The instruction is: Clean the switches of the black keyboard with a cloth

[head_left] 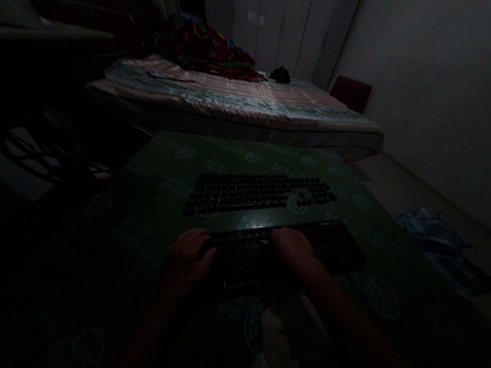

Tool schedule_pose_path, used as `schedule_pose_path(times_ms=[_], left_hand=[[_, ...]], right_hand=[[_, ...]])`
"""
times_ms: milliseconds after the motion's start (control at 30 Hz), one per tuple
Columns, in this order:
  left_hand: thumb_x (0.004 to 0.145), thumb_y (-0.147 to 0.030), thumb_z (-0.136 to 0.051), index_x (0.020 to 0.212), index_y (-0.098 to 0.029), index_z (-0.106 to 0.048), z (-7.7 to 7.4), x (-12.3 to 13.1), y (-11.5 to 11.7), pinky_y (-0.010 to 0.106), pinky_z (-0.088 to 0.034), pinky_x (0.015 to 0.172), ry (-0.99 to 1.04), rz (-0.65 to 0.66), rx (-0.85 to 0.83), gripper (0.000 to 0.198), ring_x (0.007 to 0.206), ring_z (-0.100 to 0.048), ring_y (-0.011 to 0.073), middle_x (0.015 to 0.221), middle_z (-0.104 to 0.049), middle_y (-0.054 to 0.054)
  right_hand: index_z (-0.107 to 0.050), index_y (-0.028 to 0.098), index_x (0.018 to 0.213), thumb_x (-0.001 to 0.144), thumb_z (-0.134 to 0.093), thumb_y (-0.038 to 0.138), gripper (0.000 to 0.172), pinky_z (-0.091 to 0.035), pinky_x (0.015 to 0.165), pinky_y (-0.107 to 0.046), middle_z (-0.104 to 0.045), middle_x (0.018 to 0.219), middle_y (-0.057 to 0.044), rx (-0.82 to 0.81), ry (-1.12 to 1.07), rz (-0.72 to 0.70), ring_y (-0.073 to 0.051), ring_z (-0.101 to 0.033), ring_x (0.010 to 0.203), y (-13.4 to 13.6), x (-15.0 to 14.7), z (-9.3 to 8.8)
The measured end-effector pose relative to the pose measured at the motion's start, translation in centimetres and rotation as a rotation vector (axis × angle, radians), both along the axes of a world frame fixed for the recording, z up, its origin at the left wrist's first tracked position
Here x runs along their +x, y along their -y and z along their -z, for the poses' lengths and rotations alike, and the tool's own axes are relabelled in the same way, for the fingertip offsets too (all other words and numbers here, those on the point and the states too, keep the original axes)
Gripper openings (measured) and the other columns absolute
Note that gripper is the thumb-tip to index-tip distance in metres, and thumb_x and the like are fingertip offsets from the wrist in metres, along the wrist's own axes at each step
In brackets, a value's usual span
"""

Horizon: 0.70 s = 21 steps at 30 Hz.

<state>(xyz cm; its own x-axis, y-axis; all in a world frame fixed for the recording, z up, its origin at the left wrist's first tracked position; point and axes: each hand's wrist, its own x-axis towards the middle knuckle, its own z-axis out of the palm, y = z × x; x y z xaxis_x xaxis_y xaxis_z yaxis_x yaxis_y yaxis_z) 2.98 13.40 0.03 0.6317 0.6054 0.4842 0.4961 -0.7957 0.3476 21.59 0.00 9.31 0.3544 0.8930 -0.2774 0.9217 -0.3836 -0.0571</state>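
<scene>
A black keyboard base lies slightly slanted on the green table, its detail mostly lost in the dark. My left hand is closed around its left end, thumb on the top face and fingers at the far corner. Over the middle of the base, my right hand is curled with its fingertips down at the upper edge. What those fingers pinch is hidden. Beyond the base, loose black keycaps are laid out in rows like a full keyboard. A pale cloth lies below my right forearm at the near side.
The green table carries white printed logos. Behind it stands a bed with a red patterned blanket. Crumpled fabric lies on the floor at right. A dark shelf is on the left.
</scene>
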Motion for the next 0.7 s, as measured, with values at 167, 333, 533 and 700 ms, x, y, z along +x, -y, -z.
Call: schedule_pose_path(times_ms=[167,333,533,700], left_hand=[[0.077,-0.033,-0.049,0.087,-0.016,-0.063,0.0,0.1,0.2,0.044,-0.046,0.09,0.01,-0.009,0.0,0.024,0.101,-0.057,0.0266,0.103,-0.065,0.012],[0.078,-0.033,-0.049,0.088,-0.014,-0.063,0.1,0.1,0.2,0.044,-0.045,0.091,-0.003,-0.004,-0.009,0.025,0.102,-0.057,0.0268,0.103,-0.065,0.013],[0.079,-0.034,-0.048,0.089,-0.016,-0.062,-0.2,0.0,0.4,0.044,-0.044,0.093,-0.011,-0.009,-0.024,0.025,0.105,-0.056,0.0265,0.105,-0.064,0.012],[0.078,-0.033,-0.048,0.089,-0.015,-0.063,-0.4,0.1,0.6,0.045,-0.045,0.092,-0.022,-0.014,-0.038,0.026,0.104,-0.055,0.0271,0.105,-0.064,0.013]], right_hand=[[-0.067,0.014,0.1,0.084,-0.042,0.015,0.03,-0.049,0.075,-0.028,-0.069,0.098,-0.018,-0.039,0.018,0.059,-0.024,-0.065,0.094,0.3,0.5,-0.5],[-0.065,0.014,0.103,0.086,-0.04,0.017,0.031,-0.05,0.074,-0.03,-0.068,0.099,-0.018,-0.037,0.04,0.087,-0.025,-0.065,0.095,-0.1,0.5,-0.5],[-0.064,0.013,0.104,0.088,-0.038,0.015,0.031,-0.049,0.077,-0.029,-0.068,0.097,-0.018,-0.023,0.061,0.054,-0.023,-0.065,0.096,-0.4,0.2,0.0],[-0.064,0.014,0.104,0.087,-0.038,0.015,0.031,-0.051,0.074,-0.032,-0.069,0.095,-0.017,-0.03,0.064,0.056,-0.025,-0.065,0.094,-0.3,0.3,0.5]])
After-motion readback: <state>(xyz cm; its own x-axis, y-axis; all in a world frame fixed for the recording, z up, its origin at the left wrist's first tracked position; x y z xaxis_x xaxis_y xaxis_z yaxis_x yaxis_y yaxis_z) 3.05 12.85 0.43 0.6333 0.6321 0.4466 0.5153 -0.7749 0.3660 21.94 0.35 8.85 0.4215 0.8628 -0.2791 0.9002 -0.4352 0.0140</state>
